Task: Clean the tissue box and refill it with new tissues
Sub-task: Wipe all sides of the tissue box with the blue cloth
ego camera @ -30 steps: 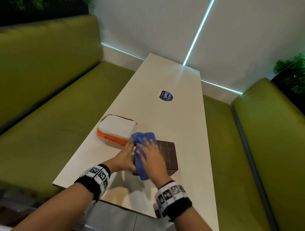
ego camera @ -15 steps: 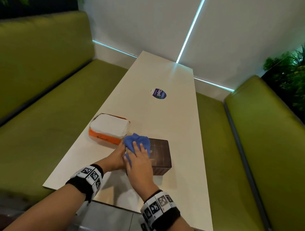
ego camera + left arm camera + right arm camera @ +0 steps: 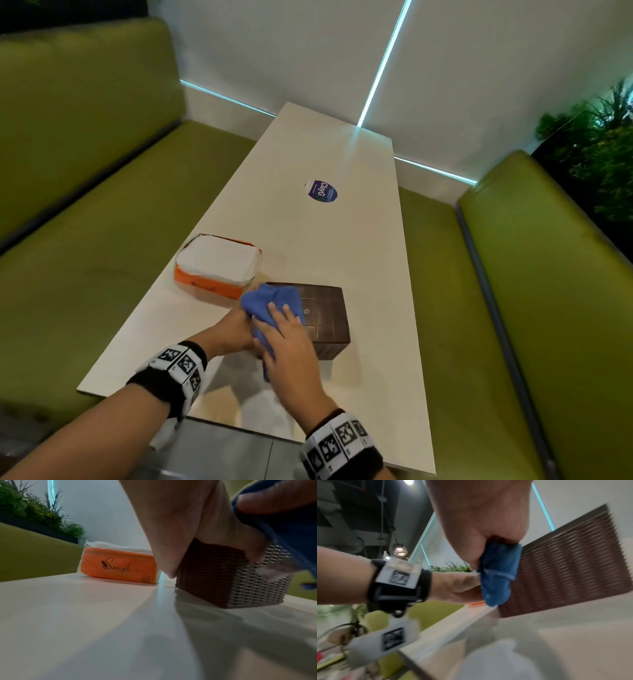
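A dark brown woven tissue box (image 3: 325, 315) stands on the white table (image 3: 359, 240), near its front edge. My left hand (image 3: 229, 330) grips the box's left end, the fingers curled round its corner (image 3: 214, 545). My right hand (image 3: 287, 339) holds a blue cloth (image 3: 270, 301) and presses it on the left part of the box's top. In the right wrist view the blue cloth (image 3: 498, 574) hangs from my palm in front of the box's side (image 3: 573, 563). An orange pack of white tissues (image 3: 219, 265) lies just left of and behind the box.
Green benches (image 3: 85, 257) run along both long sides of the table, with the right bench (image 3: 548, 308) close by. A round blue sticker (image 3: 322, 191) sits mid-table. Plants (image 3: 603, 147) stand at the far right. A white wall closes the far end.
My right hand has shifted the blue cloth slightly over the left part of the box's top. The left hand has stayed on the box. The head view has moved a little.
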The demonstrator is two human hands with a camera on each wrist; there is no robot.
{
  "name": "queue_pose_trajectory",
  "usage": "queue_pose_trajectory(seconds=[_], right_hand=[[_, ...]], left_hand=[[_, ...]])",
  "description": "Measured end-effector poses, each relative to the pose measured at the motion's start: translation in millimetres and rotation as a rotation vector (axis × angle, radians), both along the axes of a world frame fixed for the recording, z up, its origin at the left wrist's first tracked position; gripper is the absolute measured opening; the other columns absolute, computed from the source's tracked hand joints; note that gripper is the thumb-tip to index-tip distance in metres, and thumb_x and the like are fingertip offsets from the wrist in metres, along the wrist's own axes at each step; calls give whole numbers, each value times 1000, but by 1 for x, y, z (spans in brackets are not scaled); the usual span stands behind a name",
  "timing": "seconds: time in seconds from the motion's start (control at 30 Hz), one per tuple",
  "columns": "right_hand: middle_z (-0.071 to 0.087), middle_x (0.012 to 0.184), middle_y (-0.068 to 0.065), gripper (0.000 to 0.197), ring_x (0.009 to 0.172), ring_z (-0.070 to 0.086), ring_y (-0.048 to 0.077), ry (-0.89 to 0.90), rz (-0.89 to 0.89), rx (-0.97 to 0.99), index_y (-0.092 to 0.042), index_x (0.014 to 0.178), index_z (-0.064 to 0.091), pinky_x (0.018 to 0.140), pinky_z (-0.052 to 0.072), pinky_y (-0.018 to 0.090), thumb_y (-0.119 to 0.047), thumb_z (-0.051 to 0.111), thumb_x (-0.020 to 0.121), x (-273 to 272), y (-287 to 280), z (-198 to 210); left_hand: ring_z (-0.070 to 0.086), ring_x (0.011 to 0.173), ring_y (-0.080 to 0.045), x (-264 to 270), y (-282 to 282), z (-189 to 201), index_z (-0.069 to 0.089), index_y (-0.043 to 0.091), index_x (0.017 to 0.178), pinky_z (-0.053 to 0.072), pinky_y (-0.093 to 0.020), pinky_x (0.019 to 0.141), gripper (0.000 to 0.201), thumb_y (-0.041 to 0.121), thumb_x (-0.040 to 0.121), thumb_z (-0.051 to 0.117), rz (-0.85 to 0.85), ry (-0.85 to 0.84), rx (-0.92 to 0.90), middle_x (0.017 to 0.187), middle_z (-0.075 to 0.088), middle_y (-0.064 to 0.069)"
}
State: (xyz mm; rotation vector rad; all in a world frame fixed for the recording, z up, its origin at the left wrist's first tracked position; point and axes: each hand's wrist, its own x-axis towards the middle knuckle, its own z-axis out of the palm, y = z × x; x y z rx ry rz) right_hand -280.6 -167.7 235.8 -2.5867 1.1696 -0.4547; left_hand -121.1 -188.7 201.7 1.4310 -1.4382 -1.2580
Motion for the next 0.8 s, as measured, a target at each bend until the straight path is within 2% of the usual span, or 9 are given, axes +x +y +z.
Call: queue_pose_trajectory(seconds=[0.07, 0.13, 0.23, 0.3, 0.4, 0.47, 0.53, 0.67, 0.8], right_hand=[[42, 150, 1, 41, 142, 32, 22, -6, -69, 7, -22, 128, 60, 117, 25, 37, -37, 37, 97, -23, -22, 3], [32, 155, -1, 39, 146, 24, 20, -54, -241, 76, -21, 135, 54, 118, 20, 30, -33, 40, 100, -45, -48, 9], [24, 159, 4, 40, 148, 16, 24, -16, -431, 112, -19, 141, 47, 118, 13, 29, -29, 40, 102, -37, -65, 14], [26, 158, 8, 41, 147, 18, 30, 71, -335, 82, -19, 141, 46, 119, 14, 40, -29, 40, 102, -4, -47, 15], [37, 153, 8, 40, 143, 28, 32, 54, -67, 33, -17, 134, 55, 118, 16, 44, -21, 50, 94, 19, -21, 8], [30, 157, 2, 39, 146, 22, 25, 66, -74, 76, -21, 136, 51, 120, 12, 44, -25, 46, 98, 4, -37, 12], [25, 158, -1, 38, 147, 17, 22, 90, -181, 99, -25, 138, 49, 119, 13, 43, -29, 42, 101, -24, -63, 15], [56, 136, 9, 28, 127, 51, 27, -168, -465, 283, -15, 122, 64, 100, 38, 30, -22, 47, 100, -93, -107, 29], [67, 115, 11, 28, 100, 62, 26, -223, -629, 323, -15, 118, 66, 83, 46, 31, -23, 46, 100, -146, -127, 39]], left_hand=[[50, 112, 12, 0, -1, 1, 45, 24, 126, 41, -19, 98, 96, 22, 44, 94, 8, -46, -50, 122, 55, 27], [33, 130, -3, 0, -1, 5, 24, 26, 145, 27, -27, 111, 124, 30, 42, 94, -4, -110, -96, 142, 32, 9], [23, 137, -10, -2, 0, 8, 15, 24, 150, 23, -33, 116, 136, 36, 39, 93, -2, -125, -69, 148, 21, 6], [28, 137, -12, -2, -2, 2, 13, 18, 151, 30, -27, 114, 136, 26, 41, 93, -3, -135, -59, 149, 22, 3], [46, 128, -19, 0, -4, -3, 22, 7, 143, 43, -5, 90, 117, -5, 49, 90, -10, -85, -37, 136, 38, 0], [37, 135, -19, 2, -4, -2, 24, 13, 144, 37, -9, 100, 120, 7, 46, 92, 5, -113, -63, 142, 33, -1], [25, 141, -13, 4, -4, 1, 17, 22, 150, 27, -26, 115, 134, 28, 40, 93, -9, -138, -50, 152, 21, 4], [15, 145, -11, 7, -9, 8, 6, 35, 151, 22, -43, 120, 143, 35, 41, 97, -58, -100, 46, 156, 9, 16], [9, 143, -6, 10, -14, 15, 0, 33, 152, 18, -32, 119, 141, 18, 49, 95, -90, -60, 113, 155, 0, 21]])
